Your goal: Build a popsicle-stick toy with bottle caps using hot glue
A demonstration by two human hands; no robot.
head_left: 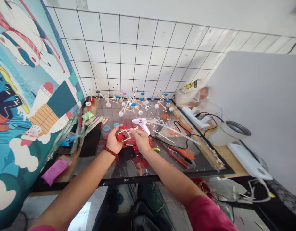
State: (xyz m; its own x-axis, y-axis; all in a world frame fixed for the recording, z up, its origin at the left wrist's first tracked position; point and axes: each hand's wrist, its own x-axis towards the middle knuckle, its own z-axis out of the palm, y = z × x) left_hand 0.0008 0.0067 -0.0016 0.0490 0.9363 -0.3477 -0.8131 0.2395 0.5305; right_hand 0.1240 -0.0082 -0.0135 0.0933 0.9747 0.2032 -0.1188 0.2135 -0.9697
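Note:
Between my hands is a small frame of pale wooden sticks [126, 138] with a red bottle cap [119, 137] on it. My left hand [114, 141], with a red bead bracelet on the wrist, is closed around its left side. On the other side my right hand [142, 141] pinches a short pale stick [135, 128] at the frame's edge; whether the two are joined I cannot tell. Just behind my right hand lies a white glue gun [141, 122]. Two blue bottle caps [106, 128] lie left of the frame.
Several small stick bicycles [131, 107] with bottle-cap wheels stand along the back. Red pliers [178, 157] lie right, near the glue gun's black cable [167, 141]. Bundled sticks [94, 126] and a pink packet [55, 169] are left. A power strip [195, 117] and white pot [220, 134] stand right.

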